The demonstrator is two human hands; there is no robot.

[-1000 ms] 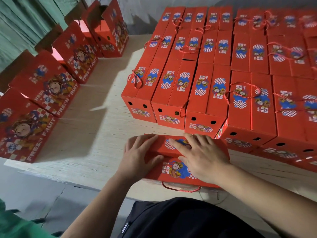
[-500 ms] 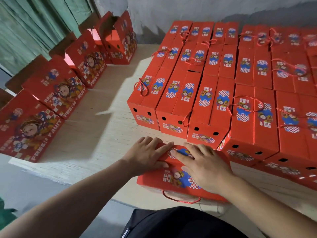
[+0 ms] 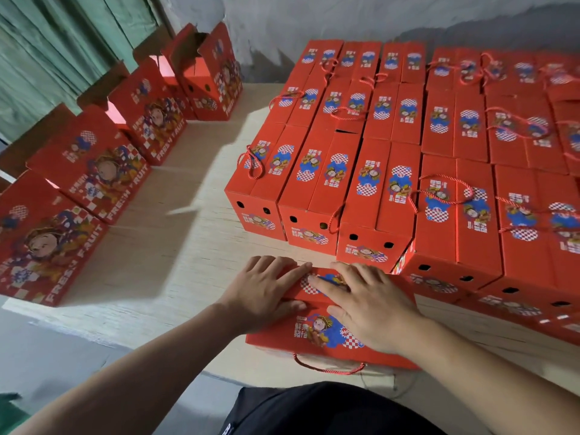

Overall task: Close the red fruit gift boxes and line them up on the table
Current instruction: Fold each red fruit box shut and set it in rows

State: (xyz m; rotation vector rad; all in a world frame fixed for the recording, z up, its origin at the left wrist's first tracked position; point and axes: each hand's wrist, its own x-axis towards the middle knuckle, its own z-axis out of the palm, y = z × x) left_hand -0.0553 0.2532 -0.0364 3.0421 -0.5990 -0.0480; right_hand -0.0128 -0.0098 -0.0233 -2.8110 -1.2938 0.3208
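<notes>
grey wall [image 3: 345, 17], green curtain [image 3: 47, 58], pale table [image 3: 175, 246]

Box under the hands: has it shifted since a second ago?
No. The gift box still sits at the table edge, just before the closed boxes' front row.

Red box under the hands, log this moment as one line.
step: closing lid | left hand: flat on red box | right hand: flat on lid | closed rows: behind

Your left hand [image 3: 266, 293] slid right along the box [image 3: 314, 337] top; its fingertips now sit next to your right hand [image 3: 367, 306]. Your head tilted up, so more wall shows.
</notes>
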